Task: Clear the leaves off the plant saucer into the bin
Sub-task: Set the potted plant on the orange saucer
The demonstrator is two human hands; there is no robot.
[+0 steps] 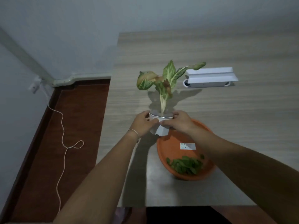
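Dim, soft focus; plant [163, 81] shadow falls away across table [226, 110]; wide-angle bending at edges

Left hand [143, 124]: forearm enters from 7 o'clock and reaches toward 1 o'clock, a thin bracelet at the wrist, fingers curled and closed around the left side of the white pot [159, 126]. Right hand [179, 121]: forearm enters from 4 o'clock and reaches toward 10 o'clock, fingers wrapped on the pot's right side, thumb across its near face, thumb tips close together.

One head-worn wide-angle view looks forward and steeply down, close over the table [226, 110].
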